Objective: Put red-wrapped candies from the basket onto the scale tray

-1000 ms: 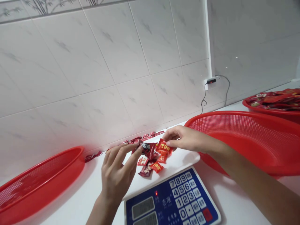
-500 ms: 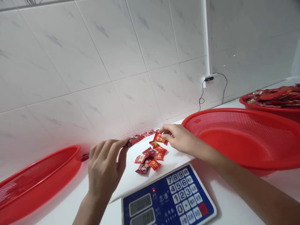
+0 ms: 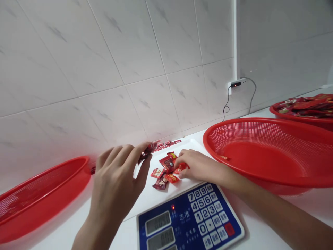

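My left hand [image 3: 119, 173] pinches a dark red wrapped candy [image 3: 148, 150] between thumb and fingertips, raised over the left side of the white scale pan [image 3: 142, 199]. My right hand [image 3: 194, 166] is low over the pan, its fingers closed around a bright red wrapped candy [image 3: 182, 167], partly hidden by the fingers. Beside it lies a small pile of wrapped candies [image 3: 161, 178], red and dark maroon. The blue keypad panel of the scale [image 3: 186, 222] faces me, its display digits blurred.
A red mesh basket [image 3: 260, 121] stands at right, a small wrapped candy [image 3: 224, 157] inside it. Behind it, another red basket [image 3: 275, 110] is heaped with red packets. A third red basket [image 3: 44, 194] stands at left. More candies [image 3: 166, 144] lie along the tiled wall.
My right hand has come down from the pan's far side onto the pile. My left hand has shifted slightly right and up with its candy. A larger red packet now shows on the pile.
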The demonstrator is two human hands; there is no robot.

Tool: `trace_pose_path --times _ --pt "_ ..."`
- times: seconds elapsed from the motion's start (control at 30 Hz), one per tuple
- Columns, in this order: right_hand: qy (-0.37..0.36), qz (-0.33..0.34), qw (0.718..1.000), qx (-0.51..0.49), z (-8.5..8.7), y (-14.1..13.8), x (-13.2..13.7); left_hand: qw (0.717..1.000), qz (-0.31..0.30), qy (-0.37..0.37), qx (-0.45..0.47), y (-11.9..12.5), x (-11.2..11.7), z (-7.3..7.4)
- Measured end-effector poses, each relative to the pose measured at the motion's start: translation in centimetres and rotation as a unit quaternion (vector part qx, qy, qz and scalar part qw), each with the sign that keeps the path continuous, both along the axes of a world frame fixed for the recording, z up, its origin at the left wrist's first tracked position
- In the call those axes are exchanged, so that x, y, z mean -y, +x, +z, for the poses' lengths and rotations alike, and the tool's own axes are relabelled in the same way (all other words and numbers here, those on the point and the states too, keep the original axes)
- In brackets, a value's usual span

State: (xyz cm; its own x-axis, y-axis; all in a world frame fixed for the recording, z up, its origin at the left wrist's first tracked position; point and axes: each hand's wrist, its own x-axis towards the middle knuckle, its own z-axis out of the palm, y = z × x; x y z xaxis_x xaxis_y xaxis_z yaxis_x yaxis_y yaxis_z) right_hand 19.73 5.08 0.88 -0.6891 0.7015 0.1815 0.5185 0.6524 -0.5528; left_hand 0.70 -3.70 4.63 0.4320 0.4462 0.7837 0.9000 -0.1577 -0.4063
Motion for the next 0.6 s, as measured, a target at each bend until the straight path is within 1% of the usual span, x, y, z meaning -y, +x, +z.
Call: trace_pose_path --times 0.13,0.23,0.33,0.43,0.5,0.57,0.6 --pt "-0.004 -0.011 1.000 -0.029 -0.3 0.1 -0.4 0.998 0.009 -0.052 0.014 -0.2 -0.5 -0.5" --pt "-0.006 -0.047 0.997 -0.060 -0.5 0.0 -0.6 0.989 0.001 -0.120 0.081 -0.2 -1.1 -1.2" --pt "-0.009 -0.076 0.994 -0.080 -0.4 -0.1 -0.8 0.967 -0.009 -0.189 0.168 -0.2 -1.7 -1.9" --pt "0.005 -0.084 0.992 -0.091 -0.2 -0.1 -0.7 0.939 -0.002 -0.267 0.216 -0.7 -2.4 -2.5" --pt "0.000 -0.087 0.991 -0.099 0.0 0.0 -0.7 0.919 0.006 -0.308 0.244 -1.3 -2.8 -2.9" --pt "-0.012 -0.092 0.990 -0.102 0.3 0.2 -0.6 0.905 0.009 -0.348 0.245 -2.1 -3.2 -3.2" --pt "-0.014 -0.094 0.990 -0.100 0.3 0.4 -0.6 0.901 0.004 -0.370 0.227 -2.4 -3.3 -3.3"
